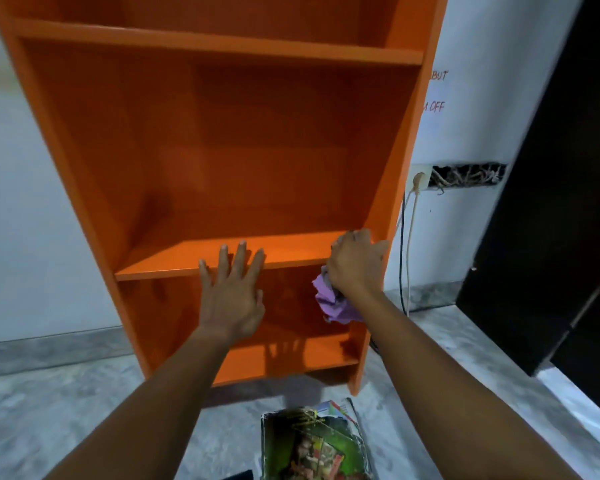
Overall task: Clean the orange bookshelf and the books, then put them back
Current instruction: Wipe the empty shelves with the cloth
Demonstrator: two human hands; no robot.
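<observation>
Wall (18, 202), pale and plain, fills the far left, and a grey mottled floor (59, 410) runs along its foot. The orange bookshelf (257, 133) stands upright on that floor against the wall and takes up the middle of the view.

The left hand (232, 292) is held out in front of the bookshelf, palm away. Its fingers (240, 254) are straight and spread, and their tips overlap the front edge of the middle shelf board (160, 265). It cannot be told whether they touch the board. The hand holds nothing.

Near the bottom edge, between the two forearms, the books (312, 445) lie stacked on the floor just in front of the bookshelf. The top one has a worn, dark green cover.

The right hand (355, 261) sits at the right end of the same shelf board, close against the side panel. Its fingers are curled round a bunched purple cloth (333, 303), which hangs below the hand in front of the lower compartment.

Right of the bookshelf, a wall socket (420, 178) has cables (406, 258) running down to the floor. A dark door panel (551, 202) stands at the far right.
</observation>
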